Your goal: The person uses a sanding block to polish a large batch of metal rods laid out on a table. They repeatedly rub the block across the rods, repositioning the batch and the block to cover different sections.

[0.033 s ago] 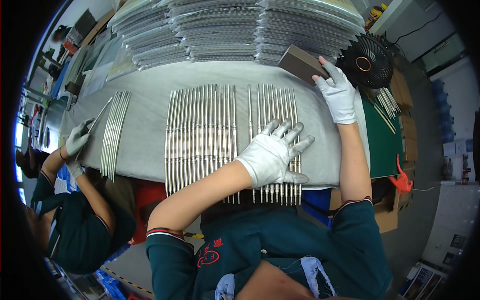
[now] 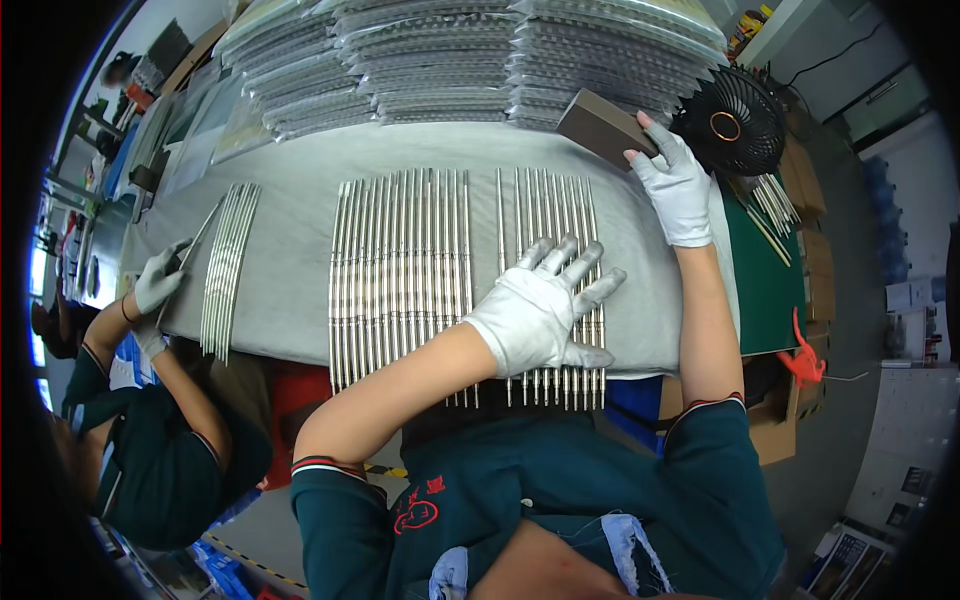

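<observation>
My left hand (image 2: 545, 310), in a white glove with greyed fingertips, lies flat with fingers spread over the right-hand group of slim metal rods (image 2: 548, 205). It covers their middle part. A larger group of shiny metal rods (image 2: 400, 260) lies side by side to its left, under my left forearm. Beyond the right group, my right hand (image 2: 678, 195), also gloved but with bare fingertips showing, grips the near right end of a dark brown rectangular block (image 2: 605, 130). The block is tilted on the far side of the table.
Stacks of plastic-wrapped sheets (image 2: 430, 70) line the table's back. A black fan (image 2: 728, 125) stands beside my right hand, with loose rods (image 2: 775, 205) near it. At left, a co-worker's gloved hand (image 2: 158, 280) holds a rod next to more rods (image 2: 228, 270). Red-handled tool (image 2: 803, 360) sits at right.
My left hand has shifted very slightly left on the rods. The co-worker's hand and rod have moved a little. My right hand and the block stay in place.
</observation>
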`<action>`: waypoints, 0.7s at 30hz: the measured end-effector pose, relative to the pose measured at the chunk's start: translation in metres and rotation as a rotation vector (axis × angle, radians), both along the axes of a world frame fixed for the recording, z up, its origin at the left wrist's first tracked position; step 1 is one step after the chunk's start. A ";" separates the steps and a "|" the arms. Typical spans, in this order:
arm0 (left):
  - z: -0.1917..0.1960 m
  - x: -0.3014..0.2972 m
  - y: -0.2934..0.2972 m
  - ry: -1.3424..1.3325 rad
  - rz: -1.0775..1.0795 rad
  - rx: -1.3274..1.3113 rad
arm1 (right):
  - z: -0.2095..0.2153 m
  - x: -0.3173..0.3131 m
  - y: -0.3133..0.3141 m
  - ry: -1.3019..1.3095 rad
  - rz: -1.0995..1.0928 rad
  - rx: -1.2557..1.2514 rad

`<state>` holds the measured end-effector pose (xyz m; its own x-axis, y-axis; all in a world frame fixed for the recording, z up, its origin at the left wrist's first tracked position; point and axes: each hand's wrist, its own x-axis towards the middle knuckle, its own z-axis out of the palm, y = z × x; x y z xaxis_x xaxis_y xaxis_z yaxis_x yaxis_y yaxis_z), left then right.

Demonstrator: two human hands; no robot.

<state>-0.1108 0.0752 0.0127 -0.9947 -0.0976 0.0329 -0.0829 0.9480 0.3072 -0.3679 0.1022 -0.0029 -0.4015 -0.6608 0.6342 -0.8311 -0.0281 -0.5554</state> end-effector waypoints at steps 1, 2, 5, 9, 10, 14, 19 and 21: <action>0.008 0.009 -0.005 -0.009 0.029 -0.031 | 0.002 0.001 0.002 0.020 -0.028 0.036; 0.017 0.019 -0.012 -0.017 0.057 -0.061 | 0.007 0.002 0.004 0.042 -0.056 0.072; 0.024 0.063 -0.044 -0.170 0.312 -0.234 | 0.010 0.002 0.006 0.088 -0.097 0.117; 0.022 0.094 -0.062 -0.308 0.530 -0.204 | 0.009 0.006 0.001 0.111 -0.088 0.121; 0.014 0.096 -0.061 -0.272 0.532 -0.190 | 0.008 0.006 -0.001 0.113 -0.090 0.133; 0.005 0.084 -0.052 -0.207 0.491 -0.182 | 0.002 0.004 -0.003 0.104 -0.086 0.178; 0.007 0.053 -0.038 -0.209 0.365 -0.113 | -0.001 0.001 -0.002 0.129 -0.077 0.181; 0.014 0.050 -0.037 -0.195 0.280 -0.038 | 0.001 0.002 0.000 0.087 -0.078 0.201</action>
<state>-0.0603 0.0379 0.0271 -0.9175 -0.3699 -0.1463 -0.3950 0.8907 0.2250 -0.3663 0.1018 -0.0022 -0.4060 -0.7465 0.5271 -0.8714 0.1425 -0.4694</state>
